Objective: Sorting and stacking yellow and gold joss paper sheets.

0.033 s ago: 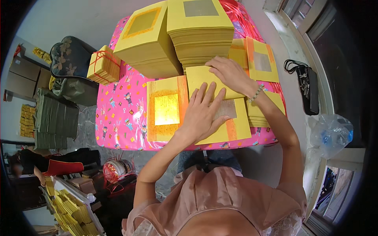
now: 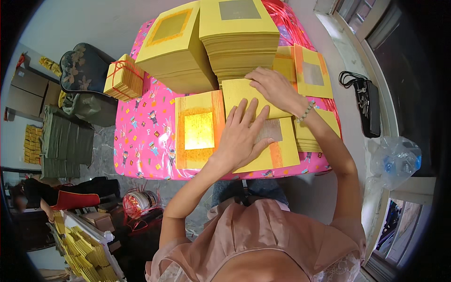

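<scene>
A yellow paper sheet with a silver square and orange bands (image 2: 285,152) lies before me at the table's near edge. Across its far half is a plain yellow folded part (image 2: 235,88). My left hand (image 2: 242,136) rests flat on the paper, fingers spread, over the fold and the silver square. Bent slightly, the fingers of my right hand (image 2: 277,90) lie on the folded part's far edge, holding nothing that shows. To the left, flat on the table, is another yellow sheet with a shiny gold square (image 2: 199,131). Folded yellow papers (image 2: 324,128) are piled on the right, partly behind my forearm.
Two tall stacks of yellow paper (image 2: 176,61) (image 2: 239,47) rise behind my hands on the pink patterned table (image 2: 136,145). A bundle tied with red string (image 2: 124,77) sits at the left edge. Red strings (image 2: 293,28) lie at the back right. Another person (image 2: 70,195) is at lower left.
</scene>
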Tool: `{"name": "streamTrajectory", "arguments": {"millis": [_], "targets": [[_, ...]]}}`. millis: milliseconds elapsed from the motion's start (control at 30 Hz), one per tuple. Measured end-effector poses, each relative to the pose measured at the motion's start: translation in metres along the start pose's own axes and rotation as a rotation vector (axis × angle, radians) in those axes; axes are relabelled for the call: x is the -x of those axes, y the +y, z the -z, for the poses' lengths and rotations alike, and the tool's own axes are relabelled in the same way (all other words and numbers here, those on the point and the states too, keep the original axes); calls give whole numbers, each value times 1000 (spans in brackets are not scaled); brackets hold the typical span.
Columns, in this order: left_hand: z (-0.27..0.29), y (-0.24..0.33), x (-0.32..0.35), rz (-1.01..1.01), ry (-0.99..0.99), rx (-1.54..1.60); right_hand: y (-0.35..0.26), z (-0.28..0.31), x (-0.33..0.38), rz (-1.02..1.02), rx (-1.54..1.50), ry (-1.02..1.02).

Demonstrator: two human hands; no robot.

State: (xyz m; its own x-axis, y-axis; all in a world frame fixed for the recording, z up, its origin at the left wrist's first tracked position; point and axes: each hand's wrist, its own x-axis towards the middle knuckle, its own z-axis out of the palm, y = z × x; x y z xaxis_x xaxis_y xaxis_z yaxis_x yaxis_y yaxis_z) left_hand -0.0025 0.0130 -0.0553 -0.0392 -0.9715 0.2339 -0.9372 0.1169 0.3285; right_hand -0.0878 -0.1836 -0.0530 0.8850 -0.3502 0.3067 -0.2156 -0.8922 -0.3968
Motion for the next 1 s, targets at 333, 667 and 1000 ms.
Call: {"name": "streamTrajectory", "arguments": {"millis": [333, 667, 1000], "targets": [[-3, -1, 1, -1, -16, 11, -1, -2, 2, 4, 19, 15], [-4, -3, 2, 2, -27, 44, -34, 29, 52, -114, -119, 94], [-9, -6, 2, -12, -12, 89, -31, 14, 82, -71, -79, 25]]}}
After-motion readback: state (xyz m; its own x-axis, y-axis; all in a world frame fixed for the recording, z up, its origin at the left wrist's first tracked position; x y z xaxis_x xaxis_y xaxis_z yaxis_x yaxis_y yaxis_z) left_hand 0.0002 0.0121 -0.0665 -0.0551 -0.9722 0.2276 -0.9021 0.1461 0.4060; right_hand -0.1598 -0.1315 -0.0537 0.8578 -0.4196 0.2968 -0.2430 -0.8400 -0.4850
